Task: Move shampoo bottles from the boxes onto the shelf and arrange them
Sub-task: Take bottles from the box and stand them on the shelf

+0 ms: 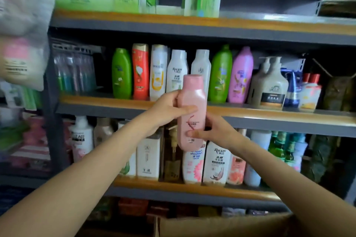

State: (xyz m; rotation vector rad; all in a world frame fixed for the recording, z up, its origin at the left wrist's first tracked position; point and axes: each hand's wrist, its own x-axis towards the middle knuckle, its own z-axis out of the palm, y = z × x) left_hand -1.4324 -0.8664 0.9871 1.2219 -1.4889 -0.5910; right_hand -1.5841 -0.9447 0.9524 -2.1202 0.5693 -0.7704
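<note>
Stocked shelving (pixel 192 110) fills the view, 1 cardboard box (pixel 221 225) below. Both hands grip a pink shampoo bottle (pixel 191 113) upright before the middle shelf — left hand (pixel 165 110) mid-body, right hand (pixel 215 131) lower. Smooth, rigid plastic — probably slippery; best gripped around its waist.

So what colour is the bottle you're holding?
Pink bottle, with a pink cap, seen in the head view.

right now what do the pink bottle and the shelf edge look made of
Pink bottle: likely plastic with a soft satin sheen and a matching pink cap. Shelf edge: seems an orange wood-look board over a grey, probably painted metal, rail; the blur leaves it open.
</note>
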